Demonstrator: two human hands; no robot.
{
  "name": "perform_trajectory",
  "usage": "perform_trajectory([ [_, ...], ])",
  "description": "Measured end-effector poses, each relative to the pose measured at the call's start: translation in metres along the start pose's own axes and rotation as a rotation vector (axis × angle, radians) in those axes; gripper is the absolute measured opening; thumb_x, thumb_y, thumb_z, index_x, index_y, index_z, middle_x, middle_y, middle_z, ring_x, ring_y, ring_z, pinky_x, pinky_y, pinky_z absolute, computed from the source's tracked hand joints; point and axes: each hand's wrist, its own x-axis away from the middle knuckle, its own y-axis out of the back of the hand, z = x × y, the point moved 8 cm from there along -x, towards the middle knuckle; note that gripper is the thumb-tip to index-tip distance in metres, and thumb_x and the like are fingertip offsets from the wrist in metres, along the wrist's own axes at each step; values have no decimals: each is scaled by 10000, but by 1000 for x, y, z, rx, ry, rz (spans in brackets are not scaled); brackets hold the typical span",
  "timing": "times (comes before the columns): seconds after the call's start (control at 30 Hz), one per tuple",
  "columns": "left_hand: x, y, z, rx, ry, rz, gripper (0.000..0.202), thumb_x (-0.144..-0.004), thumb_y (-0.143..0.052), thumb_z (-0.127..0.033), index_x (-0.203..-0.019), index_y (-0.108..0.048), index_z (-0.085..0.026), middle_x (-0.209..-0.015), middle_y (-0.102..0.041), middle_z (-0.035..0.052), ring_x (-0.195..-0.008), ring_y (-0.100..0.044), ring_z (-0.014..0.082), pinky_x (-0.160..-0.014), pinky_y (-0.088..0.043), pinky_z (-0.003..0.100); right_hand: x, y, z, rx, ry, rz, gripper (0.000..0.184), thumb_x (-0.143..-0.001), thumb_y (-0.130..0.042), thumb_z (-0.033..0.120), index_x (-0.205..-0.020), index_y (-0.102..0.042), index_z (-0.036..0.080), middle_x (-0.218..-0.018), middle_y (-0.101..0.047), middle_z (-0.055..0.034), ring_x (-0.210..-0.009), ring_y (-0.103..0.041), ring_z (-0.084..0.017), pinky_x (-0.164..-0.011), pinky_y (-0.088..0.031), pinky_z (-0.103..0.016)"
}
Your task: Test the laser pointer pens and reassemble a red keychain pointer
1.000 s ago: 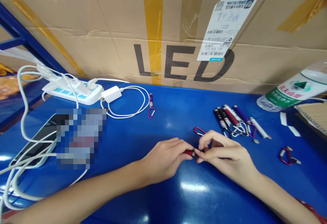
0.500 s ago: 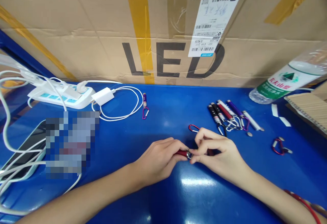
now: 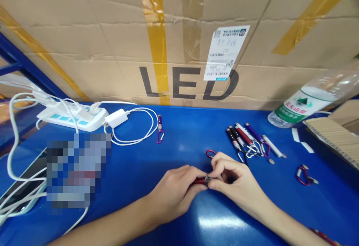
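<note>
Pinched in my left hand point(image 3: 178, 188) is a small red laser pointer point(image 3: 199, 181), its body mostly covered by the fingers. My right hand point(image 3: 234, 177) has thumb and forefinger closed at the pointer's silver end point(image 3: 207, 180); whether a small part is between those fingertips I cannot tell. Behind the right fingers, a red carabiner point(image 3: 211, 153) partly shows. Farther back lie several laser pointers point(image 3: 244, 134) in black, red, white and purple, with clips. Beside them are a silver tube point(image 3: 272, 145) and small button cells point(image 3: 271, 161). Another red carabiner point(image 3: 302, 175) lies at the right.
A large cardboard box point(image 3: 117, 51) stands along the back. On the left are a power strip point(image 3: 92, 122), a white charger point(image 3: 117, 118), cables and a phone point(image 3: 28, 178). One purple laser pointer point(image 3: 159, 122) lies mid-table. A water bottle point(image 3: 305, 104) leans at the right.
The camera has tilted upward, so the whole scene sits lower in view. Both hands remain together at the red laser pointer, with the right fingertips shifted slightly at its silver end.
</note>
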Motion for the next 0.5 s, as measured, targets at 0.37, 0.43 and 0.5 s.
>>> perform_trajectory([
  [0.37, 1, 1, -5, -129, -35, -32, 220, -951, -370, -283, -888, -536, -153, -762, -670, 42, -639, -636, 148, -601, -480, 212, 5, -8, -9, 49, -18, 87, 237, -712, -665, 407, -694, -627, 174, -542, -487, 31, -445, -415, -78, -431, -359, -196],
  [0.43, 1, 1, -7, -177, -68, -49, 293, -967, -317, -324, -874, -535, -151, -737, -675, 43, -604, -640, 147, -572, -479, 212, 7, -8, -8, 26, -19, 58, 262, -713, -658, 438, -684, -629, 179, -566, -510, 21, -437, -421, -78, -431, -363, -201],
  [0.5, 1, 1, -8, -212, -95, -70, 340, -975, -284, -350, -877, -539, -149, -717, -679, 41, -576, -643, 142, -551, -476, 208, 9, -8, -7, 15, -35, 18, 261, -704, -670, 436, -657, -626, 183, -561, -505, 24, -444, -414, -79, -438, -365, -202],
])
